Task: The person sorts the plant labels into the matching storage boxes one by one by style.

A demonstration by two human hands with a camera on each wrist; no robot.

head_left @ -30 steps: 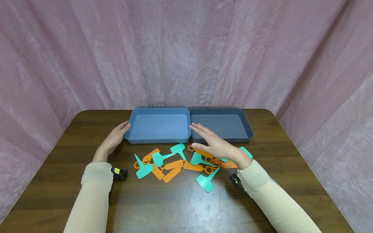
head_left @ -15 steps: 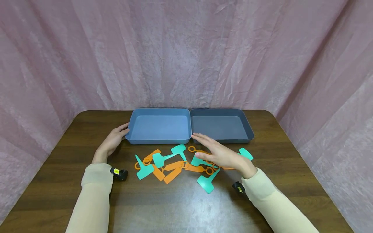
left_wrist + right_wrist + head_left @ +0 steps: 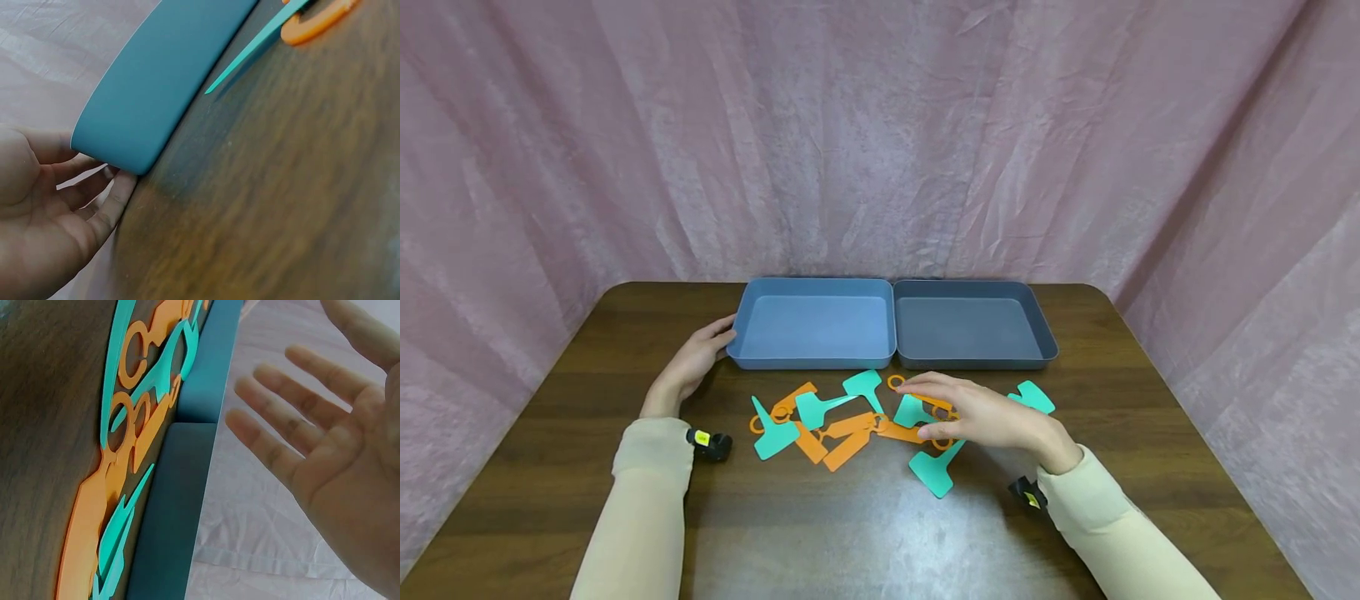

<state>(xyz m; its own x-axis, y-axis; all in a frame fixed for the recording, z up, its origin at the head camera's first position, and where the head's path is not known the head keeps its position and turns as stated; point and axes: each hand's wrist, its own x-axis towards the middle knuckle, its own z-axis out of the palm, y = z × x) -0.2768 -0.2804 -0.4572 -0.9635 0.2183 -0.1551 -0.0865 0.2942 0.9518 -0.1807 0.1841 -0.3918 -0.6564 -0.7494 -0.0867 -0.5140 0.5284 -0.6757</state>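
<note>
My left hand (image 3: 691, 365) lies against the left side of the blue tray (image 3: 812, 364). In the left wrist view, its fingers (image 3: 115, 200) touch the tray's near corner, and some fingertips are hidden behind it. My right hand (image 3: 981, 415) hovers with relaxed fingers above the pile of plant labels, holding nothing; the right wrist view shows its palm and spread fingers (image 3: 269, 444). Teal T-shaped plant labels (image 3: 931, 473) and orange ring-ended plant labels (image 3: 848, 448) lie loose and overlapping on the table. My right hand partly covers several of them.
A dark grey tray (image 3: 973, 364) stands right beside the blue one, their sides meeting. Both rest near the far edge of the brown wooden table (image 3: 820, 533). A pink curtain (image 3: 850, 150) hangs behind and around.
My right hand has drawn back from the trays' meeting point toward me and slightly right, over the plant labels. My left hand stays at the blue tray's left side.
</note>
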